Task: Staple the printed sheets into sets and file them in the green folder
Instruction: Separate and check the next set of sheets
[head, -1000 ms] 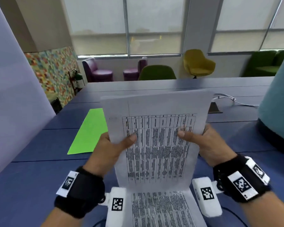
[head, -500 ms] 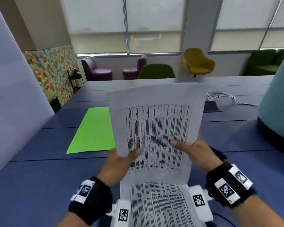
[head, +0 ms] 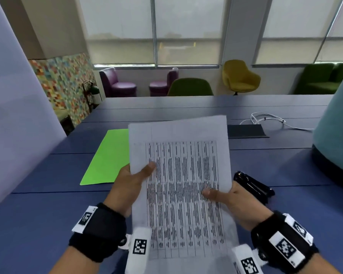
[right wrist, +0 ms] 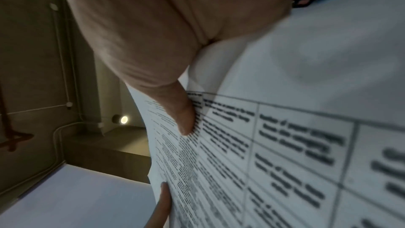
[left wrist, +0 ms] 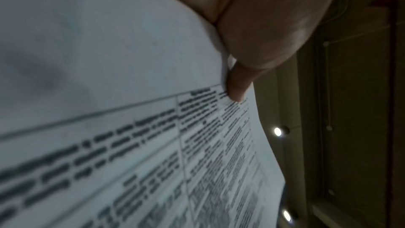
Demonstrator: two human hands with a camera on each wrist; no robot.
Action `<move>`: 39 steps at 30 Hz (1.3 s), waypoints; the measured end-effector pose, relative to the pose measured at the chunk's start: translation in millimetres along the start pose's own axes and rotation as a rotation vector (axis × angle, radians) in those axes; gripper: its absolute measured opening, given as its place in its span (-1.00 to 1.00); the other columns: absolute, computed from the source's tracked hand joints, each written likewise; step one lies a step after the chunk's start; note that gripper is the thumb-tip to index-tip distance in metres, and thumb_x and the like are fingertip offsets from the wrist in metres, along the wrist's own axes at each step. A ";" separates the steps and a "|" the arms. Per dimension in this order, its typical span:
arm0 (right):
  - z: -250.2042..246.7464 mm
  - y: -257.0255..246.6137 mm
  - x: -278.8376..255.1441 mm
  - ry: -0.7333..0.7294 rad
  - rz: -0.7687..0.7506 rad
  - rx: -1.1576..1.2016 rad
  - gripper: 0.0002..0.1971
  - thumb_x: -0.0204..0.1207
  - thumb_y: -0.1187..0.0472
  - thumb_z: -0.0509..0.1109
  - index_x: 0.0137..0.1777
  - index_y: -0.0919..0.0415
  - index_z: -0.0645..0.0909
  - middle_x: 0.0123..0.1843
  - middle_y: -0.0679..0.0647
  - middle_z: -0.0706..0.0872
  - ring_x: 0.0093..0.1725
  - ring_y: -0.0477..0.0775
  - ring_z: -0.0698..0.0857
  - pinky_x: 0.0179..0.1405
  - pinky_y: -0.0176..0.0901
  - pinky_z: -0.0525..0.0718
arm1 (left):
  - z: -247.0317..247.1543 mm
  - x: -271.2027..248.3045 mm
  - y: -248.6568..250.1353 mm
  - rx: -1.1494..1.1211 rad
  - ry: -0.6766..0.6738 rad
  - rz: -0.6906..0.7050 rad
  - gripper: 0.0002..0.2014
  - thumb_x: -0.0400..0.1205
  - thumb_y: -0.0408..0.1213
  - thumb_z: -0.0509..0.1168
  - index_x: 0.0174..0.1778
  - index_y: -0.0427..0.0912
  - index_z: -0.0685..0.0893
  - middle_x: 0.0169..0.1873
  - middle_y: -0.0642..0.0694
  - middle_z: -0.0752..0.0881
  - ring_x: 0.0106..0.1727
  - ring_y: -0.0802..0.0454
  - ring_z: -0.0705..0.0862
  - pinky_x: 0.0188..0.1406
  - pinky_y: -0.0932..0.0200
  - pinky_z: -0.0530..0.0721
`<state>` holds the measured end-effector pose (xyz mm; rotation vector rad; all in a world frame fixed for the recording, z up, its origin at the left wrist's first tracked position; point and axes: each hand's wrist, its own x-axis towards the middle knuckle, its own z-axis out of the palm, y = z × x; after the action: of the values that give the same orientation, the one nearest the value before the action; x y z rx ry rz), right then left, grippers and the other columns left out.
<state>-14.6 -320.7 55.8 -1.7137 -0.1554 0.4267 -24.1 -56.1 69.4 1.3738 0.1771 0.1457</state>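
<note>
I hold a set of printed sheets with a dense table above the blue table. My left hand pinches the left edge, thumb on the print. My right hand pinches the right edge lower down. The left wrist view shows the thumb on the printed sheets; the right wrist view shows the thumb pressed on the printed sheets. The green folder lies flat, shut, to the left behind the paper. A black stapler lies on the table just right of my right hand.
A white cable and a dark flat panel lie farther back on the right. A teal rounded object stands at the right edge. A pale partition rises on the left. Chairs stand beyond the table's far edge.
The sheets have come down and towards me from an upright hold and now tilt flatter. Both hands dropped with them, and the stapler has come into sight on the right.
</note>
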 end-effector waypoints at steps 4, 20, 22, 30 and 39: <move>-3.7 -7.1 -3.5 0.008 -0.036 0.002 -0.70 0.52 0.19 0.53 0.18 0.35 0.74 0.16 0.22 0.84 0.19 0.22 0.81 0.22 0.11 0.75 | 3.8 -17.2 -37.3 0.022 -0.007 -0.087 -0.53 0.47 -0.05 0.46 0.27 -0.17 0.72 0.11 -0.11 0.83 0.20 -0.15 0.76 0.34 -0.26 0.62; 61.3 -16.6 31.7 0.232 -0.466 -0.683 -0.35 0.47 -0.34 0.41 0.53 -0.12 0.53 0.53 -0.22 0.55 0.53 -0.21 0.44 0.57 -0.13 0.41 | 30.4 -48.9 -93.9 0.600 -0.043 0.137 -0.75 0.71 -0.28 0.24 -0.32 -0.05 0.55 -0.65 0.07 0.43 -0.62 0.16 0.32 -0.56 0.22 0.31; 74.0 -18.6 35.1 0.261 -0.474 -0.656 -0.43 0.48 -0.29 0.45 0.45 -0.12 0.61 0.42 -0.22 0.66 0.42 -0.18 0.57 0.47 -0.15 0.51 | 31.8 -50.4 -92.8 0.626 -0.026 0.166 -0.76 0.71 -0.32 0.23 -0.30 -0.11 0.57 -0.63 0.05 0.41 -0.62 0.14 0.30 -0.61 0.33 0.23; 78.0 -11.5 46.0 0.304 -0.490 -0.576 -0.61 0.58 -0.16 0.41 0.34 -0.06 0.71 0.32 -0.20 0.74 0.31 -0.17 0.66 0.41 -0.13 0.59 | 29.1 -51.9 -97.7 0.536 -0.061 0.094 -0.78 0.71 -0.31 0.26 -0.28 -0.21 0.58 -0.60 0.06 0.43 -0.60 0.16 0.33 -0.57 0.30 0.33; -19.6 -9.2 26.8 0.072 -0.005 0.122 -0.06 -0.05 -0.28 0.77 0.36 0.08 0.66 0.31 0.11 0.79 0.29 0.15 0.76 0.45 0.32 0.57 | 10.8 -43.0 -22.7 0.026 0.001 0.127 -0.85 0.60 -0.31 0.35 -0.02 -0.03 0.80 -0.10 0.06 0.87 -0.02 0.16 0.82 -0.13 0.37 0.70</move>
<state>18.5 -328.0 62.2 -1.6059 -0.0796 0.3636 -63.9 -79.6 50.9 1.4112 0.0924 0.2511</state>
